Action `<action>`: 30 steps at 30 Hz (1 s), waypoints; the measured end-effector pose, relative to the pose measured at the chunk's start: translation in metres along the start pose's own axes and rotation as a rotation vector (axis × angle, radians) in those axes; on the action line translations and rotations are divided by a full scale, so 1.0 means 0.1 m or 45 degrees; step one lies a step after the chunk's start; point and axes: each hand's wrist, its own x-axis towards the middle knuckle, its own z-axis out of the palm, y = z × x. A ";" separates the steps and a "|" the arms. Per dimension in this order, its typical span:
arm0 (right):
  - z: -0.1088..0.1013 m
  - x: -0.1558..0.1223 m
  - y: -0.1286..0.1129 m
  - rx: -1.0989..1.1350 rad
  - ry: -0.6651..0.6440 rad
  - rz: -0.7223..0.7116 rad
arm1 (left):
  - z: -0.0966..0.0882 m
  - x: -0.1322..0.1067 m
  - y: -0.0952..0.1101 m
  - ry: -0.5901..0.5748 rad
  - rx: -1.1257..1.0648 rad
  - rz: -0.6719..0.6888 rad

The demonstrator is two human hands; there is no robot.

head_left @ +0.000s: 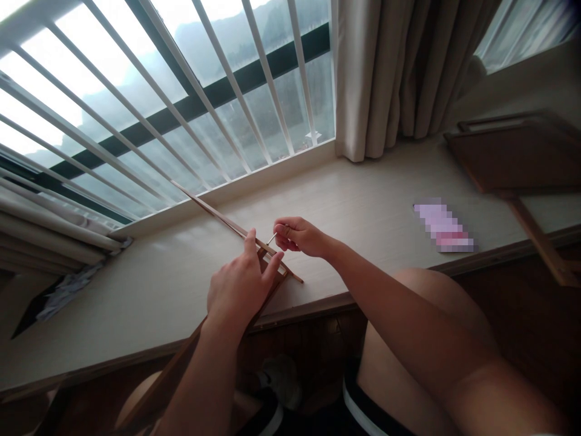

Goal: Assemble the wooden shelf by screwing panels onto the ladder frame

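Observation:
My right hand (295, 236) pinches a thin metal rod (271, 239), which looks like a hex key. The rod's tip meets the edge of a slim brown wooden frame (218, 215), at a short crosspiece near its end. Over that same end lies my left hand (240, 281), gripping the frame with thumb and index finger on either side of the crosspiece. The frame is tilted, one long thin part reaching toward the window. My left hand and forearm hide much of the rest of it.
A pale window ledge (172, 278) runs beneath the barred window (254, 72). Curtains (376, 79) hang beside it. To the right are a blurred-out pink item (445, 227) and a dark wooden folding piece of furniture (512, 157). Papers (72, 290) lie at the left.

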 end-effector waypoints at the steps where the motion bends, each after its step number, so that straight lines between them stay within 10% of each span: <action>1: 0.01 -0.01 0.03 -0.019 0.026 -0.034 | 0.00 0.00 0.00 -0.004 0.002 -0.006; 30: 0.00 -0.01 -0.17 -0.110 0.006 0.029 | -0.01 -0.02 0.01 -0.001 -0.011 -0.001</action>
